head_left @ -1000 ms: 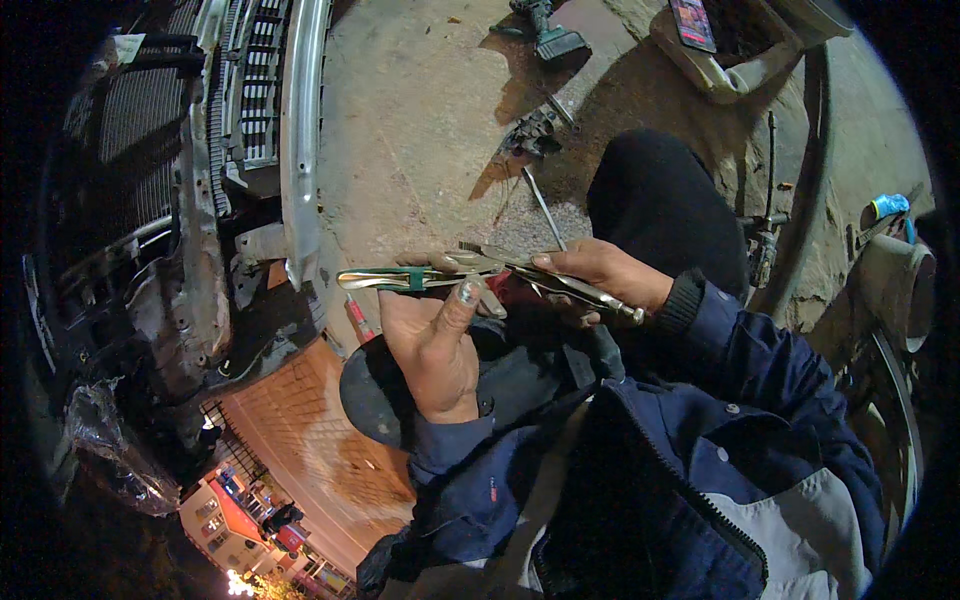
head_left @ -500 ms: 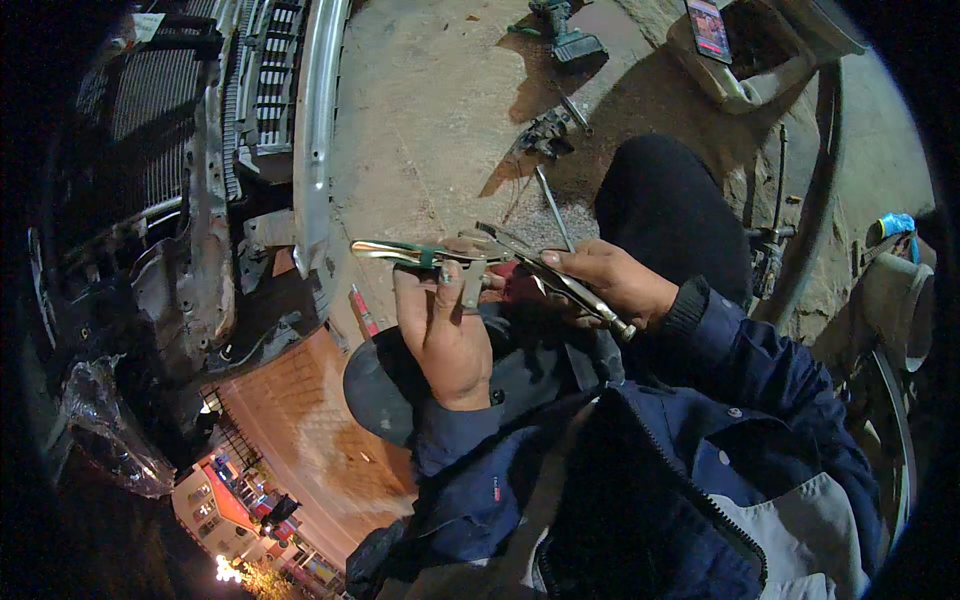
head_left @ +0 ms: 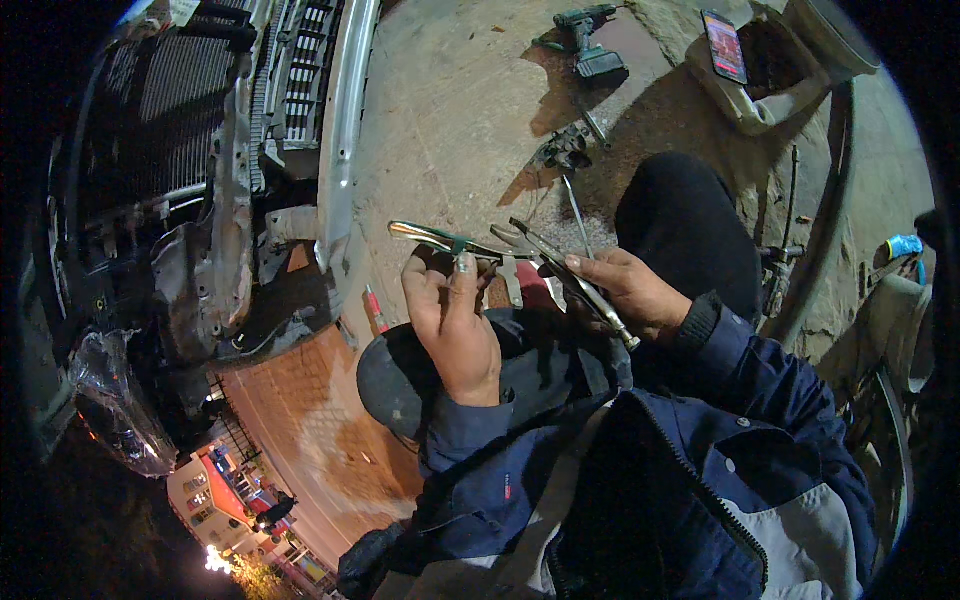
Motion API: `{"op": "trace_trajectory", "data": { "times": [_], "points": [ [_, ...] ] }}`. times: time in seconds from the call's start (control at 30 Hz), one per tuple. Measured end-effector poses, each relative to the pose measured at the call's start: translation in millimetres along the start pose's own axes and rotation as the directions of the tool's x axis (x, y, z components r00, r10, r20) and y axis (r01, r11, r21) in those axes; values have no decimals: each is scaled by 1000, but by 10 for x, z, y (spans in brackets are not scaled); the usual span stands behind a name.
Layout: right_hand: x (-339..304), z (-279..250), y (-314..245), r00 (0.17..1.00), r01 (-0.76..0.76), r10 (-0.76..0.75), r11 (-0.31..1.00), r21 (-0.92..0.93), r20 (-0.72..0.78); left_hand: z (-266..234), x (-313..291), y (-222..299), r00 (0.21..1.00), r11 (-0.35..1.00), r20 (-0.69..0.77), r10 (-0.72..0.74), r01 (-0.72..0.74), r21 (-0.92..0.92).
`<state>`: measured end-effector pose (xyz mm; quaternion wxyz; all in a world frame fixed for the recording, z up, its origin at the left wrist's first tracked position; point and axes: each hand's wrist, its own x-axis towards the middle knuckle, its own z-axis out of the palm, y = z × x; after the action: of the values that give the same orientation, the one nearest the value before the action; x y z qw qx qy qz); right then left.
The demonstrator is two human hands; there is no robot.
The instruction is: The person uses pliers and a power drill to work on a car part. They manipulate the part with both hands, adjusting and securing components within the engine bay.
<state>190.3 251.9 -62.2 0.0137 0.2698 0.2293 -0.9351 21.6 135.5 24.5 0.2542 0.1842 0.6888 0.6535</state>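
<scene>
My left hand (head_left: 460,325) is closed, pinching a narrow shiny strip (head_left: 425,236) with dark green on it between thumb and fingers. The strip's exact kind cannot be made out. My right hand (head_left: 640,290) grips metal locking pliers (head_left: 590,298) with a screw knob at the handle end. The jaws of the pliers point left, beside the strip's right end; whether they touch it is unclear. Both hands are over my lap, near my dark-trousered knee (head_left: 685,205).
A green cordless drill (head_left: 590,45), a small dark metal part (head_left: 566,148) and a screwdriver-like rod (head_left: 577,212) lie on the ground ahead. A phone (head_left: 724,47) rests on a pale frame at upper right. Left stands an opened vehicle front with a metal crossbar (head_left: 345,130). A red pen-like object (head_left: 376,308) lies near my left hand.
The whole view has shifted, so the surroundings sit further right and mostly lower. The strip has tilted slightly, its left end higher. Both hands keep their holds.
</scene>
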Motion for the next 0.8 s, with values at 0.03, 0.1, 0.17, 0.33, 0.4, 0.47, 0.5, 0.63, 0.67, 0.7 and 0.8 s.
{"op": "trace_trajectory", "data": {
  "times": [0.03,0.1,0.17,0.33,0.4,0.47,0.5,0.63,0.67,0.7,0.8],
  "points": [
    [-1,3,3,1000,-3,3,1000,-1,-22,20,-10,-2,1000,1000,15,2,-2,5],
    [9,20,19,998,17,-15,999,32,-53,42,-33,0,999,1000,45,18,-19,18],
    [21,41,42,998,69,-69,993,99,-3,39,-70,12,999,992,1,44,-44,116],
    [30,43,49,1000,26,-26,999,39,-1,-101,-195,71,994,934,90,56,-84,349],
    [31,55,54,1000,24,-24,999,36,0,-144,-221,96,965,795,197,173,-255,551],
    [34,72,60,998,59,-59,997,59,6,-175,-210,151,872,438,337,356,-474,764],
    [38,77,58,998,44,-43,998,40,-40,-193,-189,195,803,215,432,411,-546,809],
    [35,65,48,998,25,-25,1000,-3,50,-321,111,439,478,110,824,305,-877,468],
    [27,53,46,996,8,-7,1000,-11,84,-369,193,506,403,260,891,208,-901,347],
    [18,50,53,995,4,-3,1000,-7,104,-395,264,538,309,283,939,149,-923,259],
    [-22,29,81,984,29,-31,999,12,177,-463,372,636,106,337,994,-19,-936,106]
  ]
}}
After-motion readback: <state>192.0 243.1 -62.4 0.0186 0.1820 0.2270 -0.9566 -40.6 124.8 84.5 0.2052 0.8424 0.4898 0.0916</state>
